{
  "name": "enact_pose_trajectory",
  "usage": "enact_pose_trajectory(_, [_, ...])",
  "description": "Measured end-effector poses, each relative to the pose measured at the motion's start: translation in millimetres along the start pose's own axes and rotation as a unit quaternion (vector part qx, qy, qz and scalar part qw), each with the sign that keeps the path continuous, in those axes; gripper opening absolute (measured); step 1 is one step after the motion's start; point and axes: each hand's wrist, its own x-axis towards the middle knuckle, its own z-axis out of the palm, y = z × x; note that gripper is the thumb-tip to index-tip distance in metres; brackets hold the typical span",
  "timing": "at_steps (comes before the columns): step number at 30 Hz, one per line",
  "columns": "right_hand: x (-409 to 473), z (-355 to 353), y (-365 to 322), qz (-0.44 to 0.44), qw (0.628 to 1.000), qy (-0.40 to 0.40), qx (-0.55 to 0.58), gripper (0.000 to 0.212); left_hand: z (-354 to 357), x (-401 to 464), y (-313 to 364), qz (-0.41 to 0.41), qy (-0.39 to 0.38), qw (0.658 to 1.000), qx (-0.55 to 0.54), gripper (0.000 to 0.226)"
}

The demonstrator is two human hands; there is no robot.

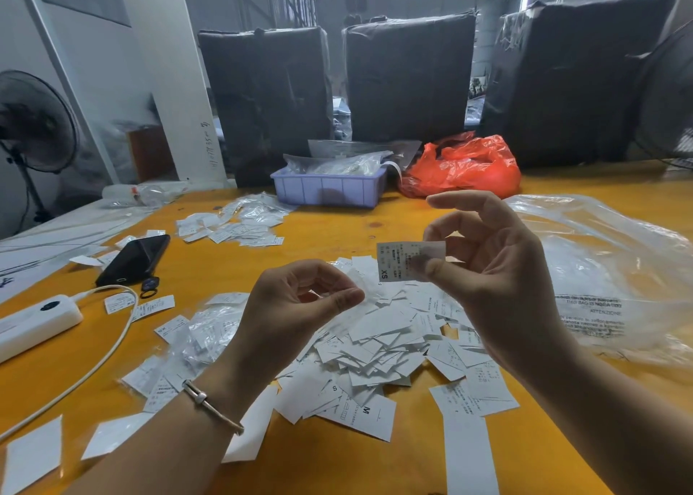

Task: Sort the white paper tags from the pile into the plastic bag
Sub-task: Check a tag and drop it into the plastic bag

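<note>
1. Tag (pixel 407 262): small white paper rectangle, printed, marked "XS". I hold it above the pile, pinched between thumb and forefinger of my right hand (pixel 487 266), other fingers spread loose.
2. Small clear sleeve (pixel 356 282): thin, see-through film, just left of the tag and hard to make out. My left hand (pixel 300 299) pinches its edge, fingers curled; I judge it the small bag this tag goes into, though I cannot be sure.
3. Pile (pixel 378 348): flat, crisp-edged white tags, overlapping, directly below the tag; several show "S" or "M".
4. Large plastic bag (pixel 607 269): crinkled, glossy, clear, with a printed warning, lying flat right of the pile.
5. Table (pixel 337 224): smooth orange top under the pile.
6. Phone (pixel 135 258) and power strip (pixel 37 318): left of the pile, hard, dark and white.
7. Tray (pixel 330 191) and red bag (pixel 465 168): beyond the pile, ribbed lilac plastic; rumpled film.
8. Risks, as I judge: the limp sleeve mouth may stay closed and buckle the tag; a light pinch may let it flutter back into the pile; sizes may get mixed.
</note>
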Motion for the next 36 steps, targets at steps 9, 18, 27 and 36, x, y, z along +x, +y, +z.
enact_pose_trajectory(9, [-3.7,5.3,0.0,-0.004,0.999,-0.022,-0.045,0.044,0.0,-0.3,0.2,0.005,-0.001,1.0,-0.002,0.022])
enact_pose_trajectory(18, [-7.5,9.3,4.9,-0.02,0.993,-0.039,-0.113,0.042,1.0,-1.2,3.6,0.001,-0.014,1.0,-0.012,0.029])
enact_pose_trajectory(27, [-4.8,3.9,7.8,-0.007,0.989,-0.069,-0.133,0.043,1.6,-1.6,4.3,-0.006,-0.016,1.0,-0.011,0.021])
enact_pose_trajectory(36, [-4.6,4.2,15.3,0.023,0.987,-0.099,-0.122,0.039,0.7,-0.4,3.8,-0.007,-0.034,0.999,-0.003,0.021])
